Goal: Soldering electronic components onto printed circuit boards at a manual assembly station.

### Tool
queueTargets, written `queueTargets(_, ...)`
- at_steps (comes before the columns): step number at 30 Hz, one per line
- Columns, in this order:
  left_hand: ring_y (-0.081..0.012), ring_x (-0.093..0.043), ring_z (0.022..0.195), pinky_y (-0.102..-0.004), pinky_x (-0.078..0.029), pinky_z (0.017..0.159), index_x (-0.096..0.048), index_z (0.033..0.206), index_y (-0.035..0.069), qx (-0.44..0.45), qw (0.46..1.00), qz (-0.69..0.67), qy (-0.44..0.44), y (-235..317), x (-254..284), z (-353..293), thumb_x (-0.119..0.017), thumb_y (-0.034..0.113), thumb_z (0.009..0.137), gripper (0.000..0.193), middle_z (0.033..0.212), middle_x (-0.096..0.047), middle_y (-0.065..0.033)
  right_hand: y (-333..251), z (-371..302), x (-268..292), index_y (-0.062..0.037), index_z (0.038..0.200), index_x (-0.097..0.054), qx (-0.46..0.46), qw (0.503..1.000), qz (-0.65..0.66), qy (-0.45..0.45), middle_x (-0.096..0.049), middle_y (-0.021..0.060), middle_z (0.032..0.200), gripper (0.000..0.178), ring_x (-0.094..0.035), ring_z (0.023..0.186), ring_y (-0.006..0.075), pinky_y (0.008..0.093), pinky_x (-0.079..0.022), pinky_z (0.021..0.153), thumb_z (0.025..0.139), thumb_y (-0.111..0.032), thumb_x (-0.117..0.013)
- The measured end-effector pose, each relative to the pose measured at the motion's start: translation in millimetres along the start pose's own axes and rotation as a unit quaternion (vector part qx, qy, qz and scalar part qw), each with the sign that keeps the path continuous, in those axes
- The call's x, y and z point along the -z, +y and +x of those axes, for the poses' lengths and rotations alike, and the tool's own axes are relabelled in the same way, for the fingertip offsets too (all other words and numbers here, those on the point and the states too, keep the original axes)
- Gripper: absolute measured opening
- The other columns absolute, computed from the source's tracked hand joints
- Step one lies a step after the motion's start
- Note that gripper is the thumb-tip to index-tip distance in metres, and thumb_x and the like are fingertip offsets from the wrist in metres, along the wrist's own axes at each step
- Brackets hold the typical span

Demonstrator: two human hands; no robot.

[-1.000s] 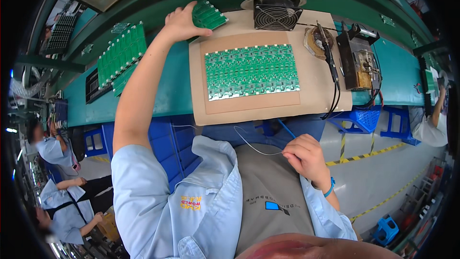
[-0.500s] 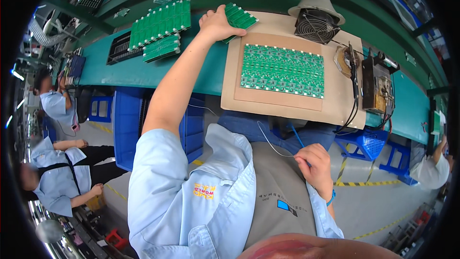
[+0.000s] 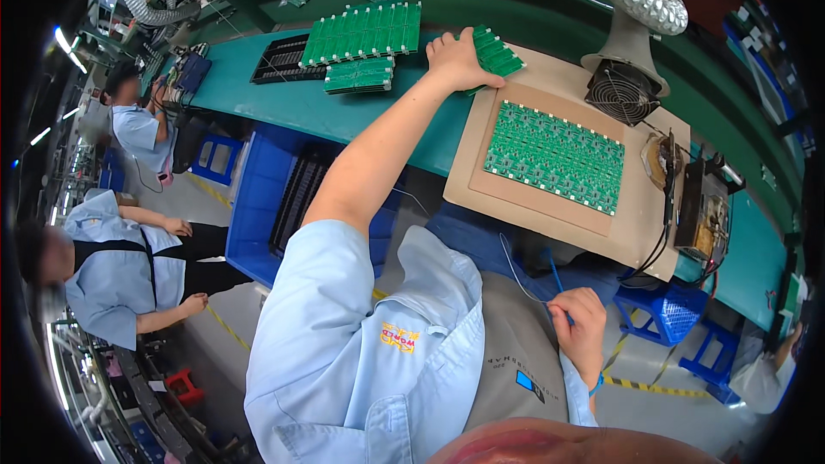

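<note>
My left hand reaches over the bench, thumb and fingers closed on the edge of a green circuit board panel. That panel is at the far left corner of a brown board. In front of it, a larger circuit board panel lies flat on a brown sheet. My right hand is held close to my body, fingers curled around a thin silvery wire that loops up and away. A blue cord shows beside those fingers, and a blue band circles the wrist.
Stacked circuit board panels stand on the left, by a black rack. A fan under a ducted hood and a metal soldering device are to the right. A blue bin sits below the bench. Co-workers are at left.
The whole view has turned, so the bench and boards appear farther right and tilted. My left hand stays on the same panel; my right hand still holds the wire.
</note>
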State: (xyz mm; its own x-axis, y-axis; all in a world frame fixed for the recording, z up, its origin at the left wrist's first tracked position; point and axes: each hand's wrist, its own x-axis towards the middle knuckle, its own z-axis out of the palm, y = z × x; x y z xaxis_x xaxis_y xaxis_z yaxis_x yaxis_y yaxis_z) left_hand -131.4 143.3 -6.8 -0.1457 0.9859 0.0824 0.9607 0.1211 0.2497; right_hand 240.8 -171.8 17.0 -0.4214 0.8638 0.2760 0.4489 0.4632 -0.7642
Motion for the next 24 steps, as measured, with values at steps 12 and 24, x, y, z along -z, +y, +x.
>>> queueTargets(12,-0.0454,-0.057,0.127,-0.0500,-0.038,0.114,-0.041,0.158,0.001,0.020,1.000,-0.008,0.010,-1.3,8.5,-9.8,-0.090,0.068,0.061,0.128,0.138,-0.059,-0.0299,5.8,2.8,3.3,-0.0059,0.084,-0.072,0.003,1.000,0.013,-0.006,-0.072,0.0022,0.083,0.010,-0.060,0.072,0.0226,0.0334,-0.048,0.076,0.078,0.000,-0.077)
queueTargets(24,-0.0453,-0.053,0.120,-0.0506,-0.039,0.107,-0.037,0.157,0.001,0.053,0.998,-0.030,0.010,-16.0,-0.4,-18.4,-0.092,0.064,0.060,0.128,0.134,-0.054,-0.0298,14.2,3.9,4.1,-0.0057,0.084,-0.072,0.017,1.000,0.017,-0.005,-0.072,0.0022,0.084,0.011,-0.060,0.071,0.0224,0.0334,-0.050,0.076,0.078,0.001,-0.078)
